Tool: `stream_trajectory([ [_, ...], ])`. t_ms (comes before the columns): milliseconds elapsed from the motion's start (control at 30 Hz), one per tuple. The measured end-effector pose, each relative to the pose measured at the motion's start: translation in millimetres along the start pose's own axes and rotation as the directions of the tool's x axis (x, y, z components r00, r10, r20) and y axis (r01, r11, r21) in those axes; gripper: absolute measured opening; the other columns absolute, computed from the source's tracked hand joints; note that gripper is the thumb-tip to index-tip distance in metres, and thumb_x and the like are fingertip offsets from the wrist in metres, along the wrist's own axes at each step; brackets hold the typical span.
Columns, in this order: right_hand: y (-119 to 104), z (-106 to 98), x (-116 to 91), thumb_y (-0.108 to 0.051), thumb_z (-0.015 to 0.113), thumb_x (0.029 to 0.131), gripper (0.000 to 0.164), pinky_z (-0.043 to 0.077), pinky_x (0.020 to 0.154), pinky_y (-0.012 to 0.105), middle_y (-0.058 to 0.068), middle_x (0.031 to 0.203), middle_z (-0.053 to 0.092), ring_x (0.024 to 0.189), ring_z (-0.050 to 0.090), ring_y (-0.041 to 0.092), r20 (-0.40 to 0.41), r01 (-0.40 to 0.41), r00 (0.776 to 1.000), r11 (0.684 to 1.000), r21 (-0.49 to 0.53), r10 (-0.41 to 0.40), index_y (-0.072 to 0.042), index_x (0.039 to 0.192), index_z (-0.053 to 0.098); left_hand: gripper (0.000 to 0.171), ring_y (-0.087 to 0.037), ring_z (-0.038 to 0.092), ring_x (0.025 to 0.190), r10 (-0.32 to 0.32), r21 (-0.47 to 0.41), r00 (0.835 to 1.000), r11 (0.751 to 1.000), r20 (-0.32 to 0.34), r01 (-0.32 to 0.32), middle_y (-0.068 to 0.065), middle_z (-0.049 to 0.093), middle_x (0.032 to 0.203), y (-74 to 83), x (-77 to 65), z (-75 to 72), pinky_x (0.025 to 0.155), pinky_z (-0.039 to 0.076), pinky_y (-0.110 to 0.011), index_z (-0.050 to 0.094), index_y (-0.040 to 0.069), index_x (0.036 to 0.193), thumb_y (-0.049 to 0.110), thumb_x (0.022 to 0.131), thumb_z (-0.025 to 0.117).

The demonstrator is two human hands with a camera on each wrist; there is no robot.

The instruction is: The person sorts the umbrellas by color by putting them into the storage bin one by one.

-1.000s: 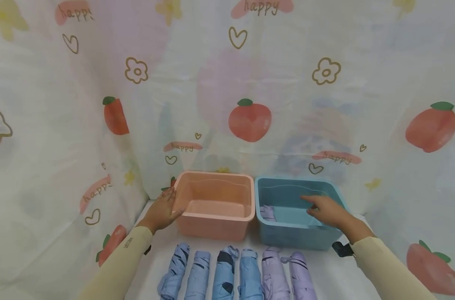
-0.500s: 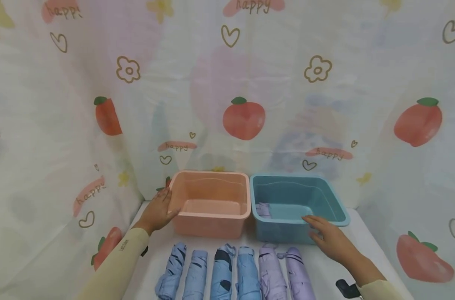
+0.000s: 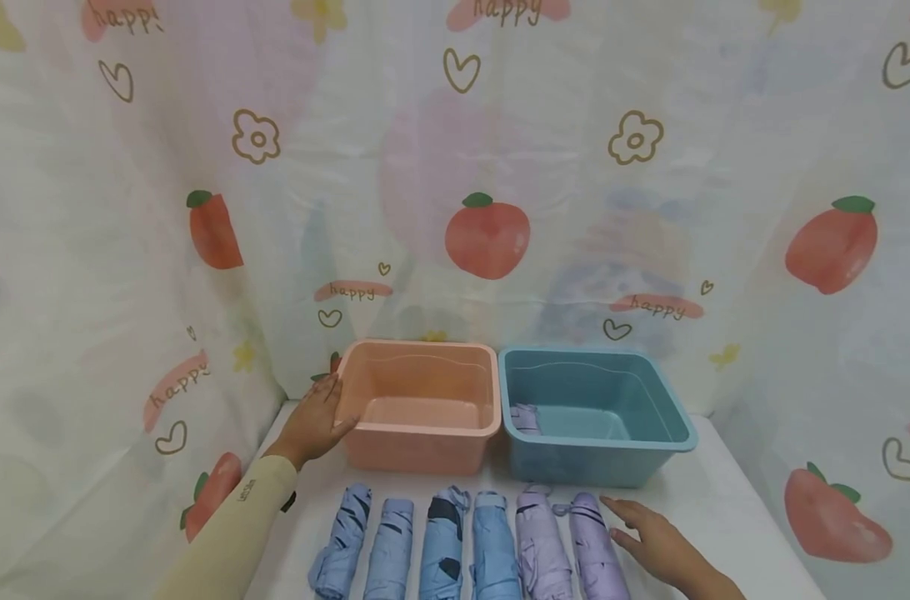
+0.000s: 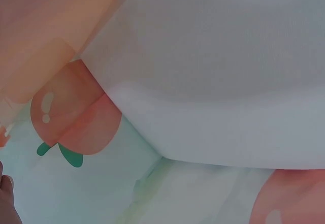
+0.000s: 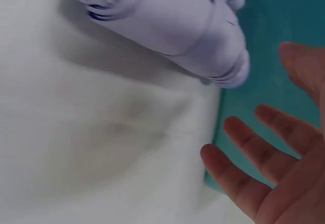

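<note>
My left hand [image 3: 316, 425] rests with straight fingers against the left rim of the pink bin [image 3: 425, 454]. In the left wrist view only a bit of that hand [image 4: 6, 196] shows at the edge. My right hand [image 3: 661, 542] is spread, holding nothing, just right of the rightmost purple folded umbrella [image 3: 599, 550]. The right wrist view has the same umbrella [image 5: 177, 26] lying beyond the parted fingers [image 5: 249, 137]. Left of it lie another purple umbrella [image 3: 543, 546], two blue ones [image 3: 496, 542] and two periwinkle ones [image 3: 390, 546], in a row.
The teal bin [image 3: 582, 467] stands right of the pink one, with a lilac folded umbrella [image 3: 526, 418] inside at its left. Both bins stand on a white table [image 3: 725, 500] against a printed curtain [image 3: 575, 167] that encloses the back and sides.
My right hand has withdrawn from over the teal bin and come down toward me, beside the rightmost purple umbrella. The left hand has stayed at the pink bin's rim.
</note>
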State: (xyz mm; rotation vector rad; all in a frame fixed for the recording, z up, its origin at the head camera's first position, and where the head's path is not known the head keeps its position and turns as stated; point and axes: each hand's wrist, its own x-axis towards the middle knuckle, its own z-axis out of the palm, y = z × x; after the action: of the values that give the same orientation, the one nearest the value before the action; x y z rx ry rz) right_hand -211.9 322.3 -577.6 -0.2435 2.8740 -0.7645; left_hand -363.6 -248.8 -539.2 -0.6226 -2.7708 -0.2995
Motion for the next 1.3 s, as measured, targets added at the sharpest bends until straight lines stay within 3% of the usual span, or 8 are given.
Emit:
stream_trajectory([
  [133,7.1,16.9,-3.0,-0.034,0.068,0.09,0.056,0.043,0.092,0.06,0.021,0.128,0.057,0.11,0.058,0.041,0.072,-0.066,0.995,0.997,0.041,0.063,-0.007,0.137,0.056,0.082,-0.041,0.028,0.14,0.002,0.001,1.0,1.0,-0.003,-0.002,-0.029,0.033,0.149,2.3,-1.0,3.0,0.113,0.021,-0.051,0.033,-0.016,0.142,0.05,0.096,0.049],
  [400,15.1,33.3,-12.6,-0.04,0.07,0.087,0.068,0.037,0.094,0.065,0.031,0.123,0.057,0.115,0.051,0.052,0.1,0.057,0.993,0.996,0.069,-0.064,0.001,0.138,0.052,0.081,-0.039,0.024,0.142,-0.013,-0.026,0.999,1.0,0.036,0.014,-0.027,0.028,0.152,4.6,-3.7,9.8,0.114,0.018,-0.05,0.031,-0.014,0.144,0.05,0.097,0.049],
  [733,5.4,46.2,-2.8,-0.031,0.07,0.088,0.06,0.044,0.087,0.062,0.025,0.113,0.061,0.104,0.057,0.046,0.046,0.16,0.985,0.981,0.108,-0.165,0.003,0.135,0.054,0.082,-0.04,0.025,0.141,0.01,0.001,1.0,1.0,0.019,-0.01,-0.029,0.03,0.15,0.8,-2.4,9.0,0.114,0.018,-0.05,0.031,-0.016,0.143,0.049,0.097,0.049],
  [967,-7.4,41.3,13.2,-0.016,0.079,0.075,0.06,0.035,0.093,0.069,0.033,0.127,0.054,0.118,0.045,0.057,0.07,0.004,0.997,0.951,0.308,-0.027,-0.006,0.132,0.061,0.082,-0.04,0.027,0.14,-0.02,0.011,1.0,1.0,-0.007,0.02,-0.028,0.031,0.15,-3.5,0.7,3.1,0.113,0.02,-0.051,0.032,-0.015,0.144,0.049,0.096,0.05],
  [1100,-11.0,38.1,13.7,-0.013,0.08,0.073,0.059,0.033,0.096,0.068,0.033,0.13,0.053,0.123,0.042,0.055,0.094,-0.056,0.995,0.939,0.34,0.026,-0.007,0.13,0.064,0.083,-0.039,0.026,0.141,-0.03,0.012,1.0,0.999,0.0,0.03,-0.027,0.031,0.151,-4.8,1.8,5.2,0.113,0.02,-0.051,0.031,-0.014,0.145,0.052,0.096,0.048],
  [1200,-10.9,35.7,11.3,-0.013,0.081,0.072,0.059,0.035,0.095,0.068,0.029,0.126,0.057,0.12,0.046,0.054,0.087,-0.021,0.996,0.951,0.309,-0.007,-0.008,0.128,0.065,0.084,-0.04,0.027,0.14,-0.024,0.013,1.0,1.0,0.001,0.023,-0.027,0.031,0.151,-4.5,1.3,6.6,0.113,0.021,-0.051,0.032,-0.014,0.145,0.053,0.097,0.047],
  [1300,-10.6,29.7,7.4,-0.012,0.081,0.072,0.057,0.039,0.092,0.066,0.024,0.119,0.06,0.113,0.052,0.05,0.067,0.092,0.992,0.965,0.245,-0.111,-0.007,0.127,0.066,0.083,-0.039,0.027,0.141,-0.022,0.014,1.0,1.0,0.003,0.022,-0.027,0.032,0.151,-3.5,0.7,6.7,0.113,0.021,-0.05,0.032,-0.014,0.144,0.053,0.097,0.046],
])
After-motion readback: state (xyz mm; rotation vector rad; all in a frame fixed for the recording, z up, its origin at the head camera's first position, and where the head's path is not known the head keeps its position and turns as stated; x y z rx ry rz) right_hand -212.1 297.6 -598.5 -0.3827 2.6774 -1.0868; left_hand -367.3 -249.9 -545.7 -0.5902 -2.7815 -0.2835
